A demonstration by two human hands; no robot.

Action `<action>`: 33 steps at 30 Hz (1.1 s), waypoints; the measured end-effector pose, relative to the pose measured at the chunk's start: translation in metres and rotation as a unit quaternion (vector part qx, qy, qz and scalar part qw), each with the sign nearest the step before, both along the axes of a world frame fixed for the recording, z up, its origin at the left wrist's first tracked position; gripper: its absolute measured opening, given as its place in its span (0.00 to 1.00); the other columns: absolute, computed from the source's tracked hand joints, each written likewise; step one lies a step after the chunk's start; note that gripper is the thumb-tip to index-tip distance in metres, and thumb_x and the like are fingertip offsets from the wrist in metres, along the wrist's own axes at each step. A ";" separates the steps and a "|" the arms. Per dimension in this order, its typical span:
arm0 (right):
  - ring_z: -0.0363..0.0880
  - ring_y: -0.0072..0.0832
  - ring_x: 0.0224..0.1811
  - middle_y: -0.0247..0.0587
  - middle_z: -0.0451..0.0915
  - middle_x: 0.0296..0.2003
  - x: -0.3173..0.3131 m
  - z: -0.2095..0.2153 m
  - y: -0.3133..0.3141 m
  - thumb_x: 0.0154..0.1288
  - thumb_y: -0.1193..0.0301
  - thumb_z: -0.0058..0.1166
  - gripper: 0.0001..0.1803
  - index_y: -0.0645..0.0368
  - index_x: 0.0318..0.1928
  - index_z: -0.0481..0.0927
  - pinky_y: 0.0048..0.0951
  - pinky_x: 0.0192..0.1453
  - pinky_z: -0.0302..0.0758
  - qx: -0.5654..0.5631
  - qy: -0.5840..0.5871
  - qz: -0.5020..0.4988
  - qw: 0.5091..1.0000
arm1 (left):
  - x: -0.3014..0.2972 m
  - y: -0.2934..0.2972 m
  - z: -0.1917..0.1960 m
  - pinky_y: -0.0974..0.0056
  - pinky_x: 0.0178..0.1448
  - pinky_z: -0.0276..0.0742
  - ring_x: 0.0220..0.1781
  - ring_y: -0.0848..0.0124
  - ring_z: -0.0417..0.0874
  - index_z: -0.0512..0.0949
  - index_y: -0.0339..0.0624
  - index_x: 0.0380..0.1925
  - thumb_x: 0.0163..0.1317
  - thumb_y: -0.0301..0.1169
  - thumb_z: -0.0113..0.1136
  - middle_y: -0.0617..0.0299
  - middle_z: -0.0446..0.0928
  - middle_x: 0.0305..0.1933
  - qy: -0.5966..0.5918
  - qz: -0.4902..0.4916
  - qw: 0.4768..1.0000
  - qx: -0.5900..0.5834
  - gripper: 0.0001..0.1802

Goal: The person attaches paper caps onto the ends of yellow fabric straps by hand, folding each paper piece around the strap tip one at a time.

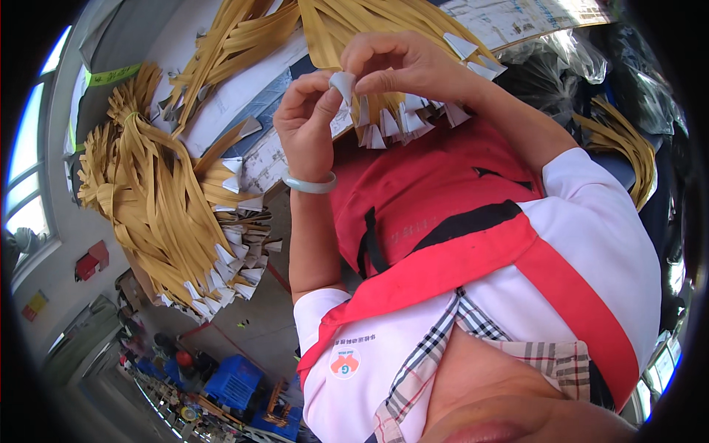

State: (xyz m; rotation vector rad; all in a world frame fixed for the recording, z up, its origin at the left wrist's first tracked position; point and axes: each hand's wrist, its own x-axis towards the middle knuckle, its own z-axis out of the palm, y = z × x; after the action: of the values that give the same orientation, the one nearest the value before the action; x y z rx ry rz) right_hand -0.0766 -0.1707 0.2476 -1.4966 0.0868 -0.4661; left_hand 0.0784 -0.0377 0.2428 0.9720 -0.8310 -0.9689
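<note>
Worktable (263, 161) | white strip end (343, 84) | pinched by left hand (306, 122) | right hand (406, 68) beside

Scuffed white worktable (262, 164), golden strips (247, 44) spread across it, white-tipped ends (412, 119) overhanging the near edge

dark lettering (354, 340) and round badge (345, 364) on white shirt (391, 325), dark characters (118, 74) on yellow-green strip (112, 75)

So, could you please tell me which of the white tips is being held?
The white tip pinched by the left hand, with the right hand close beside it; the tips below that hand and on the tan pile at left are unheld.
</note>
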 end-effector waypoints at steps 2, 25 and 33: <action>0.74 0.20 0.45 0.32 0.74 0.40 0.001 -0.001 0.003 0.66 0.75 0.61 0.04 0.60 0.39 0.80 0.22 0.51 0.71 -0.019 -0.017 -0.022 0.999 | -0.001 0.000 -0.004 0.70 0.54 0.73 0.46 0.74 0.78 0.78 0.35 0.37 0.64 0.19 0.61 0.61 0.79 0.42 0.007 0.006 1.000 0.002 0.03; 0.77 0.17 0.36 0.28 0.79 0.34 0.028 -0.028 0.013 0.64 0.74 0.60 0.06 0.62 0.34 0.77 0.24 0.40 0.74 -0.370 -0.005 -0.287 0.884 | -0.003 -0.008 -0.011 0.72 0.34 0.82 0.33 0.77 0.82 0.75 0.35 0.33 0.61 0.17 0.63 0.65 0.77 0.31 -0.252 0.164 0.953 0.024 0.06; 0.78 0.15 0.35 0.28 0.79 0.32 0.014 -0.018 0.008 0.68 0.68 0.61 0.09 0.61 0.37 0.80 0.19 0.40 0.74 0.005 0.054 -0.091 0.994 | 0.022 0.008 -0.008 0.73 0.31 0.79 0.31 0.75 0.82 0.78 0.33 0.33 0.59 0.18 0.66 0.61 0.78 0.33 -0.199 0.021 0.979 0.047 0.06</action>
State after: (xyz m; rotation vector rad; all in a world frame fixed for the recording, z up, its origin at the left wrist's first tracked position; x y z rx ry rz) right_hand -0.0626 -0.1629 0.2299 -1.5111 0.3127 -0.5294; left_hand 0.1005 -0.0296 0.2345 1.2854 -1.0982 -0.7924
